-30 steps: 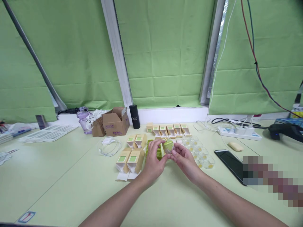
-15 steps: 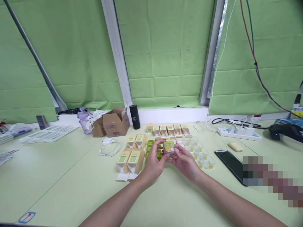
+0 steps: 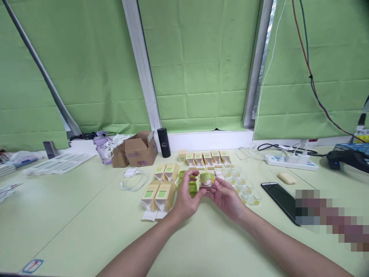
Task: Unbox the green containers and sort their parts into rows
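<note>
Here both hands meet over the table: the left hand and right hand close their fingertips on a small green-lidded jar, held just above more green jars, likely so it can be turned and looked over. The boxes lie in rows, green labels up; their print, like the carton stamp, is too small to read
</note>
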`<state>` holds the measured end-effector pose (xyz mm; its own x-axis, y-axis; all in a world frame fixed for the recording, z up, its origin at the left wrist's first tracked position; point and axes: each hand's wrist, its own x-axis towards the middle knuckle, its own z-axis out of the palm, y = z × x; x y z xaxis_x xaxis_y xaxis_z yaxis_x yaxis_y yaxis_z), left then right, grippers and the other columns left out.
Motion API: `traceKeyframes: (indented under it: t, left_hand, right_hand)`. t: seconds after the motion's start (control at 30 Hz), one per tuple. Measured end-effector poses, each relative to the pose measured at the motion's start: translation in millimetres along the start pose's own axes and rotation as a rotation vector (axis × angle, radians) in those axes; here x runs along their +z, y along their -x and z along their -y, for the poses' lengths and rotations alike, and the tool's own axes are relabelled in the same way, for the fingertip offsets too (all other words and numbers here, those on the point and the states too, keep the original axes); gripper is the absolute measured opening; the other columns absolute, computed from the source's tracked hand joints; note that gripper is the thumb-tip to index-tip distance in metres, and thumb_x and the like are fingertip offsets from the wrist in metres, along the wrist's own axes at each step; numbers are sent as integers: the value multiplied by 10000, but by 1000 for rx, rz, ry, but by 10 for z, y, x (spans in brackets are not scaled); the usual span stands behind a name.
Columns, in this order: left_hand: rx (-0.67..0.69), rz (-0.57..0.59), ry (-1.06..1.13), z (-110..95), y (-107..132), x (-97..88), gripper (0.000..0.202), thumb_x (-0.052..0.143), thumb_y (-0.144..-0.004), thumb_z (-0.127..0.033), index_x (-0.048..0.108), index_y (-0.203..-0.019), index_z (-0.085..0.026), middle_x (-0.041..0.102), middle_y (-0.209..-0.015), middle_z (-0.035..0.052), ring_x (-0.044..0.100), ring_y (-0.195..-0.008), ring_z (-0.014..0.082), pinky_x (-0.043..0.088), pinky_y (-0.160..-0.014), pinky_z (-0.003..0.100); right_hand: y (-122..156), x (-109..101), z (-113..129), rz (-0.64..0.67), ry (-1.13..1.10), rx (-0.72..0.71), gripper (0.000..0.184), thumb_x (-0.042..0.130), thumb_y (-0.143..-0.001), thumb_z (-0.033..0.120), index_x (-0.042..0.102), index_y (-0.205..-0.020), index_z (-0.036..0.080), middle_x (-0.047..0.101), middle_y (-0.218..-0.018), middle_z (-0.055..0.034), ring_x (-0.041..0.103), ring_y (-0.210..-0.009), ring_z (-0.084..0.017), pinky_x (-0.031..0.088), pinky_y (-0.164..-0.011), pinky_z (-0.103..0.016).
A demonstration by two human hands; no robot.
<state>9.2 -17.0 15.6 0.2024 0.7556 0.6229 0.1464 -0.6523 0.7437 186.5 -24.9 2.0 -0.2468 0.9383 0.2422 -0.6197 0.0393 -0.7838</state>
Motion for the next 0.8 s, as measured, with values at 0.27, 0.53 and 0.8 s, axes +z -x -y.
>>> traceKeyframes:
  t: [0.27,0.53,0.8]
  left_hand:
    - [-140,-67,139,5,-61,-24,377,634,-1010,-519,638,-1256,-233,659,-1285,120,631,-1211,264,543,-1028,393]
    - [-192,-76,201,46,-102,-10,403,667,-984,-561,729,-1149,-199,725,-1162,111,691,-1083,245,570,-947,360]
    - [-106,-90,157,14,-114,-30,250,757,-935,-431,757,-999,-189,741,-1092,111,703,-1090,253,575,-967,367]
  right_hand:
    - [-16,-68,-12,36,-27,32,346,723,-937,537,777,-1072,223,814,-1087,-120,766,-1033,-313,576,-1009,-541]
    - [28,-25,13,-34,79,-25,480,925,-771,398,747,-1196,264,768,-1209,-91,723,-1055,-272,613,-902,-447]
    - [-10,-107,-36,-110,367,-176,533,950,-736,452,738,-1197,290,734,-1286,-93,637,-1274,-305,543,-1048,-454]
